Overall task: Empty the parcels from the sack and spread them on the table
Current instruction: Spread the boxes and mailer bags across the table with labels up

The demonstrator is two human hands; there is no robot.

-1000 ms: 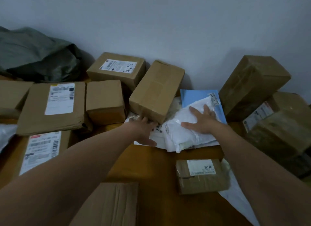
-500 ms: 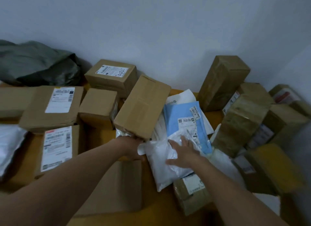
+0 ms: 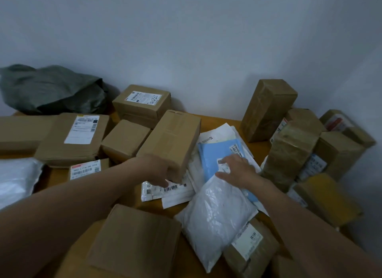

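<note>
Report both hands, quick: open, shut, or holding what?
Left hand: grips the near end of the tilted box.
Right hand: open, fingers flat on the blue envelope, thumb on the white bag.

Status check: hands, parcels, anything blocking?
Left hand grips near end of tilted brown box. Right hand flat on blue envelope, thumb on white mailer. Sack slumped back left. Taped boxes crowd the right.
</note>
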